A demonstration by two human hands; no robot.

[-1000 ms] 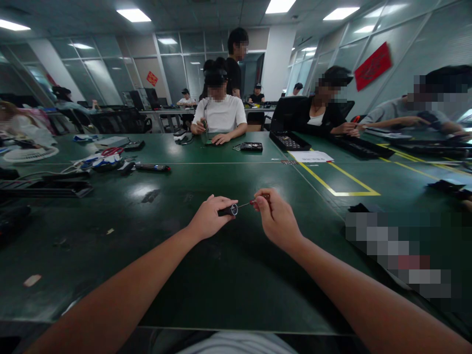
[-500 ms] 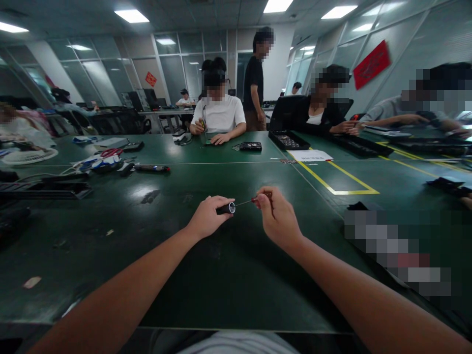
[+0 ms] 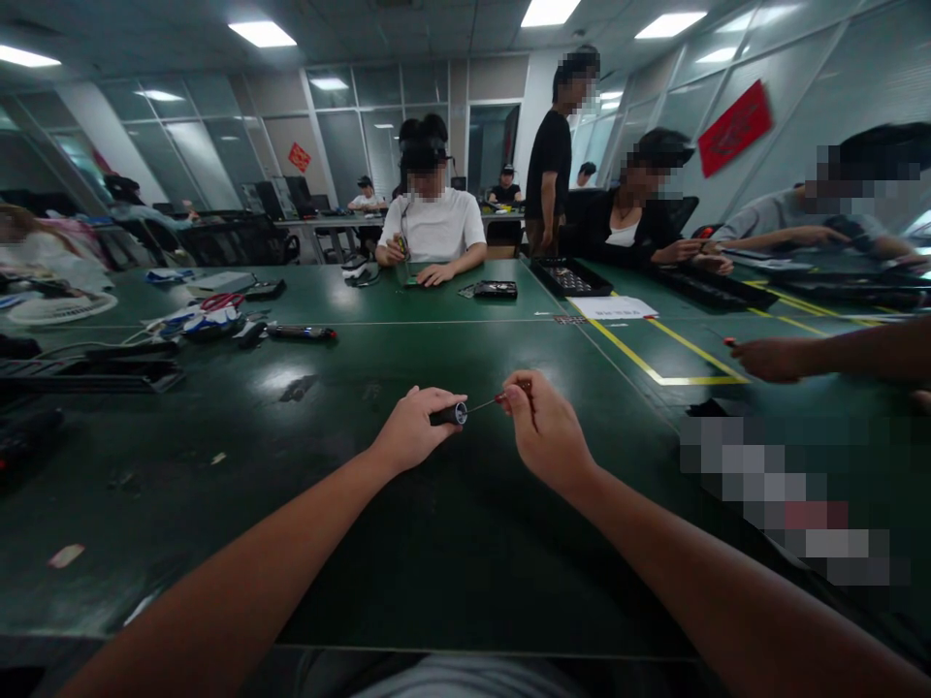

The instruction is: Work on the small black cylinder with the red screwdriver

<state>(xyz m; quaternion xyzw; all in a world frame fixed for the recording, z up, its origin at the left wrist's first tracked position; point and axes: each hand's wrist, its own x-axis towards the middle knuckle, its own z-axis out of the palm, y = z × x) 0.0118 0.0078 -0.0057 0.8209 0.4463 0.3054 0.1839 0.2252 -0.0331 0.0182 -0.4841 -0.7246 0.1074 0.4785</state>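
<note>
My left hand [image 3: 414, 431] is closed around a short black cylinder that looks like a flashlight [image 3: 455, 414], its bright ringed end facing right. A thin screwdriver [image 3: 501, 396] with a dark red handle is gripped in my right hand [image 3: 549, 422], thumb and fingers wrapped round it. Its slim shaft points left, and the tip meets the ringed end of the flashlight. Whether the tip goes inside or only touches the rim I cannot tell. Both hands are above the dark green table [image 3: 465, 553].
At left lie a dark pen-like tool [image 3: 302, 333], red-handled scissors [image 3: 222, 301] and a black tray [image 3: 94, 373]. A black parts box [image 3: 571, 278] and a white sheet [image 3: 613, 307] lie ahead right. A co-worker's hand [image 3: 771, 359] with a red-ended tool reaches in from the right.
My hands hold nearly the same pose on the flashlight and screwdriver. A co-worker's hand has come in from the right edge. The standing person behind has moved right.
</note>
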